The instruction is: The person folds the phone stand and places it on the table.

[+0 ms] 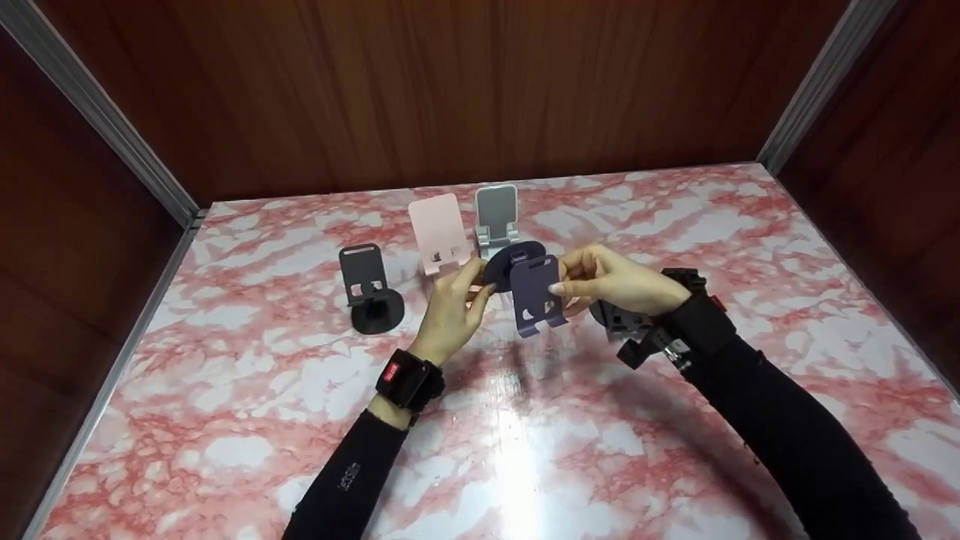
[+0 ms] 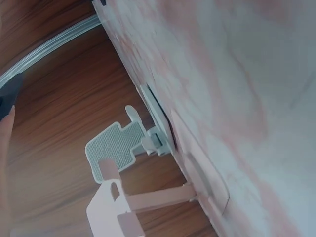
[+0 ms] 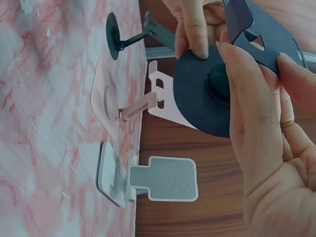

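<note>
A dark purple phone stand with a round base is held up over the table between both hands. My left hand pinches the edge of its round base, thumb against the disc. With thumb and fingers, my right hand grips the side of its slotted back plate. In the right wrist view, the right hand covers part of the base and plate. Only a sliver of the left hand shows at the left wrist view's edge.
Behind the hands stand a pink phone stand and a white-and-grey one. A black phone stand is to the left. Another dark stand sits partly hidden under the right wrist. Wood-grain panels enclose the marbled table.
</note>
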Action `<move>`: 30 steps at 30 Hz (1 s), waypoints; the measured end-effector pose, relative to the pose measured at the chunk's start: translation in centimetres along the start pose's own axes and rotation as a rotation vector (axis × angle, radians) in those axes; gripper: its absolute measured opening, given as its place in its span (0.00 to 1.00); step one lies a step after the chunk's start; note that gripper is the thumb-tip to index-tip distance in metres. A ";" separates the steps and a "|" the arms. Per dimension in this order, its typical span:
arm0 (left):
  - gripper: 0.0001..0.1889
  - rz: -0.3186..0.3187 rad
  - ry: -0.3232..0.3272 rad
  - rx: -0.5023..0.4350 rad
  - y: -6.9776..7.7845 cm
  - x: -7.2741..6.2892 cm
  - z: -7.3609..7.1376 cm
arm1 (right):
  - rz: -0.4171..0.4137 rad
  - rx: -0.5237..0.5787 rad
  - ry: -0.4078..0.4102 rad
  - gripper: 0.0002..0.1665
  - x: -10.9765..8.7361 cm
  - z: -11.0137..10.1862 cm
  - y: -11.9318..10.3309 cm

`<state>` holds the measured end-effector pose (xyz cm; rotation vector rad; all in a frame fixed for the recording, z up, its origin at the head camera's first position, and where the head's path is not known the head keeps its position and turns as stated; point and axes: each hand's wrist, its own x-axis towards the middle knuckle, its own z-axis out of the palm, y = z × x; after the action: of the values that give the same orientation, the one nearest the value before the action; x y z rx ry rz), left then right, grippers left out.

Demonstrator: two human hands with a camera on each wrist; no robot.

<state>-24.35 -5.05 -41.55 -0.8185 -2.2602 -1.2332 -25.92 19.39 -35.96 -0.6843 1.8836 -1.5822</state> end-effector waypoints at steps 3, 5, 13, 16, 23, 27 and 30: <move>0.07 0.051 0.013 0.065 0.1 -0.1 -0.1 | 0.018 0.012 -0.018 0.06 0.1 0.0 0.1; 0.06 0.083 0.022 0.094 0.2 -0.1 -0.1 | 0.034 0.014 -0.024 0.07 0.1 -0.1 0.2; 0.06 0.188 0.061 0.145 0.8 0.0 0.0 | 0.064 -0.002 -0.060 0.09 -0.3 -0.4 -0.3; 0.05 0.232 0.094 0.194 0.9 -0.1 0.1 | 0.075 0.006 -0.077 0.10 -0.2 -0.4 -0.3; 0.04 0.317 0.130 0.235 1.0 -0.3 0.2 | 0.089 0.026 -0.095 0.07 -0.3 -0.4 -0.1; 0.08 0.248 0.077 0.116 1.0 -0.4 0.3 | 0.092 0.013 -0.083 0.07 -0.5 -0.4 -0.4; 0.09 0.148 0.023 -0.027 1.0 -0.4 0.4 | 0.091 -0.006 -0.063 0.09 -0.8 -0.3 -0.7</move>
<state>-23.36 -4.40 -41.38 -0.9584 -2.1275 -1.2006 -25.53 20.01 -35.10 -0.6349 1.8479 -1.4814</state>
